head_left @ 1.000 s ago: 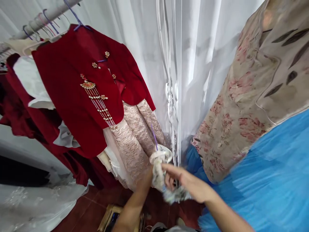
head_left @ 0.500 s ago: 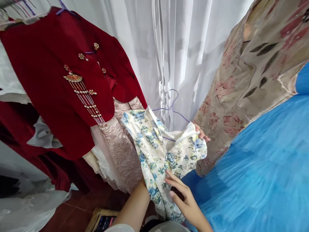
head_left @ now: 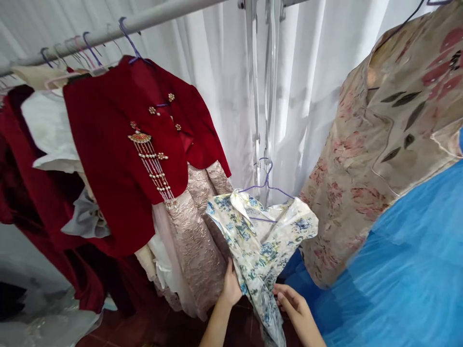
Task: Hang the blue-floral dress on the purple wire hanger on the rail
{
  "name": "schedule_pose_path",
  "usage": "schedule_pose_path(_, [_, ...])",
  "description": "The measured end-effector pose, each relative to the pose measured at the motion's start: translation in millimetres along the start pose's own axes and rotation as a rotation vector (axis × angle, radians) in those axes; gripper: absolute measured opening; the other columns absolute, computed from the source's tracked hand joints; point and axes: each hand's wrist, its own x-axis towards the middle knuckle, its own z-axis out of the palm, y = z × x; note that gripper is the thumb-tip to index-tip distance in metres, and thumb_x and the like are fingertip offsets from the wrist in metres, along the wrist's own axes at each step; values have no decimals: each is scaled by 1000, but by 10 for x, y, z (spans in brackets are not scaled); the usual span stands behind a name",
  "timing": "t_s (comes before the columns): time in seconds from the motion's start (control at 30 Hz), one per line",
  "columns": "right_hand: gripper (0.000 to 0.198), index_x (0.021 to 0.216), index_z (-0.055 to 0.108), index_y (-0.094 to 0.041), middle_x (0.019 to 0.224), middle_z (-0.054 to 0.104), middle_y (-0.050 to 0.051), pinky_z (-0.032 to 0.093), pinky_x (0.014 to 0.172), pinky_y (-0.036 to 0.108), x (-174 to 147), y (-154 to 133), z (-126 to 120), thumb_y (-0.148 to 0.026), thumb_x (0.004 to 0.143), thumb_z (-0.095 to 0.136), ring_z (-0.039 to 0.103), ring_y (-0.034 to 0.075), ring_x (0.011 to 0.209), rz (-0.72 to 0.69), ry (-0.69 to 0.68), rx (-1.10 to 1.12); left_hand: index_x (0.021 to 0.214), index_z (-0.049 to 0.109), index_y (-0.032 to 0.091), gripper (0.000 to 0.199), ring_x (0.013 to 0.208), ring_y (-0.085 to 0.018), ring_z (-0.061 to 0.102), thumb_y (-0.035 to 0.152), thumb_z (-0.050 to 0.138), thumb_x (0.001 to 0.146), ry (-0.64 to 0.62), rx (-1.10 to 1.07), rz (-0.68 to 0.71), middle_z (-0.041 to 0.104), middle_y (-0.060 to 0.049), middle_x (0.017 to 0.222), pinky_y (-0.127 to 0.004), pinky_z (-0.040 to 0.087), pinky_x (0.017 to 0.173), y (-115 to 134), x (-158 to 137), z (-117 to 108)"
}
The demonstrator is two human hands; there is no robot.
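So rn our R hand [head_left: 292,301] has thumb + fingers closed on the edge of the blue-floral garment [head_left: 265,248] around the waist, afaict. Our L hand [head_left: 231,287] is up against the opposite edge, thumb lifted along the cloth, but the fingers are partly hidden so we can't tell if it's gripping. Step in hand is prob straightening the cloth at the waist, imo; next move calls for a light hold w/ both hands so nothing slips off the hanger. Garment sits between our hands, bodice above them, lower part dropping narrow btwn the wrists. Above that there's a purple hanger [head_left: 267,183] in its neck, hook right by the white stand [head_left: 269,86], can't tell if it's caught. Further out: red jacket [head_left: 108,140] off to our L, pink-flowered garment [head_left: 361,173] + blue tulle [head_left: 405,260] to our R.
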Motion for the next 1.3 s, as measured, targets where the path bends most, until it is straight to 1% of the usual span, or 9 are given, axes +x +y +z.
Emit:
schedule_pose_path(0.07, [53,102,75,-20,93,78,11,58,77,42,156,-159,139,-66,76,74,73,31,84,-22,-9,24,109,75,23,73,126,-36,60,83,66,69,-32,48,-13,72,-13,122,-51,47,106,-13,-122,-134])
schedule_pose_path(0.13, [56,104,69,-18,82,75,9,56,68,37,308,-376,292,-66,74,76,69,26,73,-71,4,35,100,77,23,66,120,-37,64,76,78,60,-17,173,29,76,-12,113,-47,48,105,-43,-287,-218])
schedule_pose_path(0.33, [54,74,55,-21,59,61,2,44,54,29,534,-795,573,-74,82,62,55,17,54,-179,68,-206,96,73,18,40,107,-34,66,51,70,74,150,409,161,76,-13,104,-44,48,100,-67,-652,-199])
schedule_pose_path(0.53, [49,88,56,-21,61,60,-2,43,52,27,366,-775,641,-67,79,70,54,16,54,-255,202,-295,85,69,21,19,101,-28,65,37,58,82,56,500,234,73,-6,93,-39,49,97,139,-844,-196])
schedule_pose_path(0.67, [43,91,57,-20,64,61,-1,42,52,28,309,-797,677,-61,83,66,53,16,53,-305,214,-427,77,63,22,17,90,-25,64,35,55,84,39,573,251,69,-4,82,-36,50,91,178,-981,-176])
schedule_pose_path(0.83, [41,115,55,-21,72,59,-3,44,56,27,234,-867,714,-48,86,66,55,16,58,-429,127,-484,93,67,22,20,105,-26,64,34,52,87,18,519,259,72,-6,95,-35,49,97,188,-1142,-186])
schedule_pose_path(1.03, [30,101,66,-20,66,52,-2,42,61,30,165,-883,778,-47,93,54,51,17,59,-495,177,-646,98,68,23,21,110,-26,63,35,54,86,23,438,189,72,-6,98,-35,49,99,216,-1153,-198])
schedule_pose_path(1.17, [31,99,66,-20,70,56,0,42,59,29,164,-902,693,-48,90,59,53,16,59,-470,118,-706,96,66,24,18,111,-25,60,29,52,85,98,288,97,70,-6,105,-34,47,100,103,-1107,-61])
schedule_pose_path(1.3, [33,92,63,-20,71,61,1,46,59,30,223,-931,540,-52,86,65,57,17,60,-427,147,-705,80,57,22,7,95,-22,58,26,52,84,181,289,-7,64,-5,89,-31,46,91,-17,-1099,111])
